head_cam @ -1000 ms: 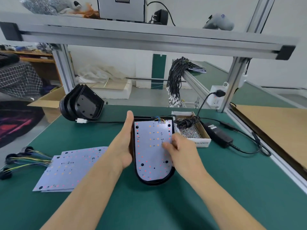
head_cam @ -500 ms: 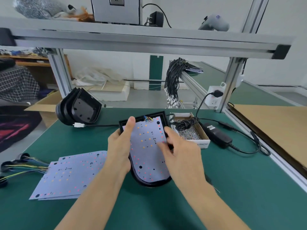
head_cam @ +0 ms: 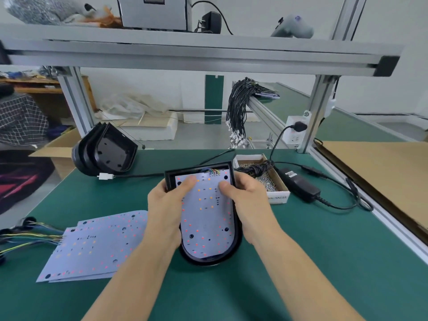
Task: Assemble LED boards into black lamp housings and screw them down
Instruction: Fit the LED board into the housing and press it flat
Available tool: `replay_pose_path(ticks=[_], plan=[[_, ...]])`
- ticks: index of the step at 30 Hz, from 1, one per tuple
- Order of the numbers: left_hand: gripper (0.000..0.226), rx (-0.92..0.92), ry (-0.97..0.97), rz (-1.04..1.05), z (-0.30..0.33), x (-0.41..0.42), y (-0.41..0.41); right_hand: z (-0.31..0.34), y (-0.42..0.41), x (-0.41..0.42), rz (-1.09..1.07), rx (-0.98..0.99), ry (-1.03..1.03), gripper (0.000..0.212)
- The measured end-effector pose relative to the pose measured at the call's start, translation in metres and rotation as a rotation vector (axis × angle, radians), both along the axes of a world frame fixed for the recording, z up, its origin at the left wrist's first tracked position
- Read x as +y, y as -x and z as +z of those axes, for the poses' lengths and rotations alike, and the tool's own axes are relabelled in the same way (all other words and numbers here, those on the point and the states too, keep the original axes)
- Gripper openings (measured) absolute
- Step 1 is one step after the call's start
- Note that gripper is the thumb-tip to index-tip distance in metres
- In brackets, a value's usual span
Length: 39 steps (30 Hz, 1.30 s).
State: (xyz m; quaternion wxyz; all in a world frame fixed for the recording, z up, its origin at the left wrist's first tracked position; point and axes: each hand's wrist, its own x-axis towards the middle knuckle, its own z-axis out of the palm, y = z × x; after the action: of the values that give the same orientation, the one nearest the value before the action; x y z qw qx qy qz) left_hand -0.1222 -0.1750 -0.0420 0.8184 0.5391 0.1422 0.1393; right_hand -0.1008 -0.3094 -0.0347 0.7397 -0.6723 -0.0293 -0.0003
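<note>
Both hands clasp the housing point(head_cam: 235, 245) at the middle of the frame: the left hand point(head_cam: 165, 209) wraps its fingers round the left wall with the thumb laid flat on the board point(head_cam: 207, 214), and the right hand point(head_cam: 246, 200) does the same on the right wall, its thumb pressing near the board's upper edge. So each grip is a pinch of housing and board together, thumb on top and fingers beneath, which most likely serves to press the board down into its seat while the shell is kept from sliding. The board lies inside the housing, rounded end toward the lower frame, with its coloured wires point(head_cam: 214, 172) at the top edge, where they probably pass out through the shell. No screw is seen in it yet, so seating looks like the step in hand and screwing is still to come. Just right of the right hand a box of screws point(head_cam: 269, 181) sits within easy reach, a black cord bundled across it. At lower left a stack of boards point(head_cam: 92, 246) waits on the green surface point(head_cam: 312, 262), wire tails running off the left edge. At upper left, nested empty housings point(head_cam: 105, 152) lean on their sides, ready to be taken next.
</note>
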Motion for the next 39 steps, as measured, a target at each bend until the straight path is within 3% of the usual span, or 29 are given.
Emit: replay_pose_path(ticks=[9,13,18,24,29,33,34,37,39], plan=[[0.019,-0.074,-0.022,-0.002,-0.003,-0.005,0.002,0.003,0.001,0.002,0.023,0.027,-0.08,0.013],[0.006,-0.067,-0.043,0.033,-0.004,-0.003,0.002,0.003,0.003,0.0,0.053,0.054,-0.106,0.013],[0.01,-0.076,-0.149,0.109,0.0,-0.007,-0.002,-0.003,0.007,0.003,0.062,0.043,-0.117,0.014],[0.01,-0.074,-0.167,0.016,-0.001,-0.007,0.006,-0.009,0.005,0.001,0.058,0.01,-0.167,0.013],[0.015,-0.166,-0.103,-0.054,0.004,0.002,0.022,-0.009,0.006,-0.022,0.372,-0.008,-0.162,0.029],[0.026,-0.185,-0.129,-0.133,0.0,0.018,0.032,0.0,0.0,-0.045,0.656,0.174,-0.348,0.052],[0.024,-0.195,-0.145,-0.156,-0.001,0.021,0.033,0.004,-0.001,-0.044,0.658,0.234,-0.304,0.054],[0.017,-0.269,-0.21,-0.262,0.003,0.02,0.038,0.009,-0.009,-0.03,0.602,0.384,0.112,0.067],[0.019,-0.313,-0.241,-0.311,0.005,0.017,0.038,0.018,-0.011,-0.014,0.683,0.429,0.079,0.064]])
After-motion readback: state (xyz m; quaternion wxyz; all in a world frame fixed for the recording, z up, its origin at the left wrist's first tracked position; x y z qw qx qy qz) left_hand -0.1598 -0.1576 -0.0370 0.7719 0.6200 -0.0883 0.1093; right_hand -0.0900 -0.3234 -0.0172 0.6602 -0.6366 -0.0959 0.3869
